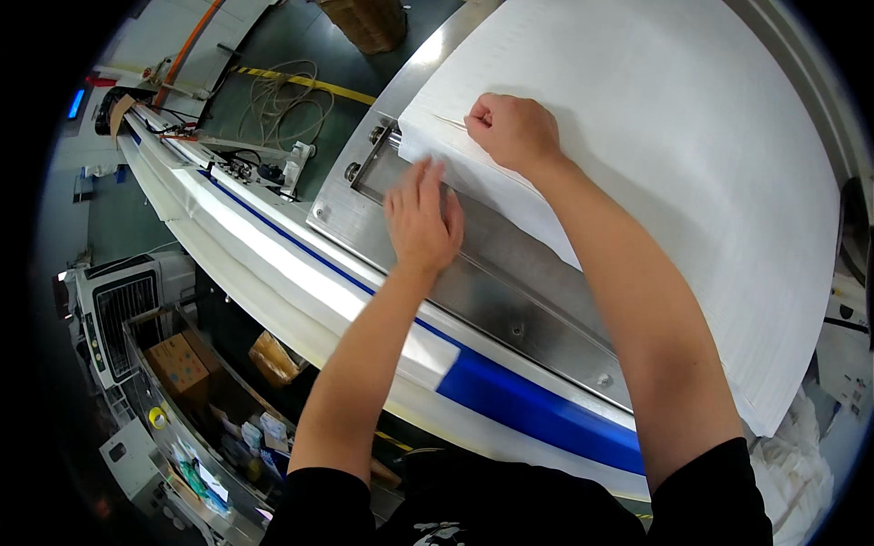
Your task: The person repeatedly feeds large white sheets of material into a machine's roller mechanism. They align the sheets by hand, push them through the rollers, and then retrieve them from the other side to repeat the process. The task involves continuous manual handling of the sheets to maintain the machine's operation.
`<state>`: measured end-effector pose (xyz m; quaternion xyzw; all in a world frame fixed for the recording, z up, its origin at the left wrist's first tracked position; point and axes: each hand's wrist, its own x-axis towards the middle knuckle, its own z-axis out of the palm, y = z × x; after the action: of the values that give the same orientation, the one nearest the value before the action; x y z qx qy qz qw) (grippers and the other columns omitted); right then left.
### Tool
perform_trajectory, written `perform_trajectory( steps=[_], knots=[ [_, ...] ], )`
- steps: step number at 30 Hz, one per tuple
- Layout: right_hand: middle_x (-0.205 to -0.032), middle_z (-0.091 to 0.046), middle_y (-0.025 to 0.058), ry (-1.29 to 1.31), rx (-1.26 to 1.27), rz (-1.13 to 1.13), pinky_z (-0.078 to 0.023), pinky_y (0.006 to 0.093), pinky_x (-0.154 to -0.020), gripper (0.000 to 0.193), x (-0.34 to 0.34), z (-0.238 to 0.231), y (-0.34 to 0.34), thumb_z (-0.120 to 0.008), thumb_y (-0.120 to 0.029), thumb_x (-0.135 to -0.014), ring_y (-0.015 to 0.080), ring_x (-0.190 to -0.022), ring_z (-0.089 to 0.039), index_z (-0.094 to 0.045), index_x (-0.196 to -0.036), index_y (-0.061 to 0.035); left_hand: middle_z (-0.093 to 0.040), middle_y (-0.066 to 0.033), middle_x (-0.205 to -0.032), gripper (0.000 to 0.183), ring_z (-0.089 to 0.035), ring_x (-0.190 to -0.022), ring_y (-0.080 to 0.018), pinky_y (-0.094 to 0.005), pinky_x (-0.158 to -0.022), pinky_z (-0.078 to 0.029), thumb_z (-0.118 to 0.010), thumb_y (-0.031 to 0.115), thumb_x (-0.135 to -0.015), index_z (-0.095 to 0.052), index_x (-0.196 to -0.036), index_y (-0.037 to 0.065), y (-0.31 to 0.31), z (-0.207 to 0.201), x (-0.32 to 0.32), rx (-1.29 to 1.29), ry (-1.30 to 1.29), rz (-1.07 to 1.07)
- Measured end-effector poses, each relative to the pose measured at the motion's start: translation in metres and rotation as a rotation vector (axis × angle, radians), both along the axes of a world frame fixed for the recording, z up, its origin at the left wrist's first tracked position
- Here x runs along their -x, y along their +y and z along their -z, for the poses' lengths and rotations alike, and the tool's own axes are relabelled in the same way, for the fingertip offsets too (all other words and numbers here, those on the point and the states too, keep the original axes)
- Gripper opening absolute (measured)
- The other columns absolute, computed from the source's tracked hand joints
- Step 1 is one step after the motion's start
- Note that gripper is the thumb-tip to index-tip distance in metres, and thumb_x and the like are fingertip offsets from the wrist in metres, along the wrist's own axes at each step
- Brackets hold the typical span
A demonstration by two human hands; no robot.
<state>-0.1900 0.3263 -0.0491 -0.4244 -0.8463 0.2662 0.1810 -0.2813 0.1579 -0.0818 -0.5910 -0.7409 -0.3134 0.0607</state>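
A large stack of white sheets fills the upper right, its layered edge facing me. My right hand rests at the near left part of that stack, fingers curled into a fist by a raised crease near the edge. Whatever the curled fingers may grip is hidden. Lower and to the left, my left hand hovers above a brushed metal bed, its fingers stretched out and slightly blurred, nothing visible in them. A metal bracket with dark round knobs stands just left of those fingers, at the bed's corner.
A long white rail with a blue strip runs between me and the bed. A coiled hose lies on the floor at the upper left. Lower left, a bin holds cardboard boxes beside an air cooler. Crumpled white material lies lower right.
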Motion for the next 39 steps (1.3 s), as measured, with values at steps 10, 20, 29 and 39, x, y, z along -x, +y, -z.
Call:
perform_trajectory(
  steps=[10, 20, 29, 39],
  knots=[
    [-0.077, -0.069, 0.0053, 0.025, -0.067, -0.009, -0.052, 0.0407, -0.067, 0.014, -0.002, 0.005, 0.005, -0.063, -0.028, -0.079, 0.0283, -0.073, -0.066, -0.068, -0.08, -0.014, -0.049, -0.0084, -0.137, 0.048, -0.043, -0.13, -0.0253, -0.0445, -0.11, -0.028, -0.054, 0.013, -0.083, -0.049, -0.131, 0.01, 0.042, -0.003, 0.051, 0.066, 0.315, 0.071],
    [-0.079, -0.07, 0.0052, -0.022, -0.007, 0.008, -0.052, 0.0405, -0.068, 0.016, -0.002, 0.005, 0.007, -0.063, -0.029, -0.08, 0.0276, -0.075, -0.066, -0.069, -0.083, -0.0146, -0.056, -0.0073, -0.122, 0.043, -0.05, -0.118, -0.0276, -0.0433, -0.1, -0.036, -0.06, 0.015, -0.078, -0.055, -0.12, 0.011, 0.043, -0.001, 0.053, -0.027, 0.287, 0.075],
    [-0.08, -0.07, 0.0055, -0.029, 0.02, 0.002, -0.052, 0.0409, -0.068, 0.016, -0.003, 0.002, 0.006, -0.062, -0.028, -0.081, 0.0275, -0.075, -0.066, -0.069, -0.084, -0.0148, -0.058, -0.0062, -0.112, 0.028, -0.053, -0.11, -0.0269, -0.0439, -0.097, -0.038, -0.062, 0.017, -0.074, -0.059, -0.102, 0.013, 0.04, -0.012, 0.054, 0.029, 0.331, 0.074],
    [-0.095, -0.064, 0.0165, -0.166, 0.017, 0.184, -0.048, 0.0446, -0.08, 0.029, -0.159, -0.017, -0.121, -0.052, -0.029, -0.091, 0.0352, -0.089, -0.061, -0.065, -0.096, -0.0043, -0.057, -0.0118, -0.119, 0.043, -0.054, -0.112, -0.0297, -0.0436, -0.102, -0.037, -0.065, 0.014, -0.069, -0.056, -0.111, 0.008, 0.036, -0.065, 0.089, 0.525, 0.475, 0.494]
  ],
)
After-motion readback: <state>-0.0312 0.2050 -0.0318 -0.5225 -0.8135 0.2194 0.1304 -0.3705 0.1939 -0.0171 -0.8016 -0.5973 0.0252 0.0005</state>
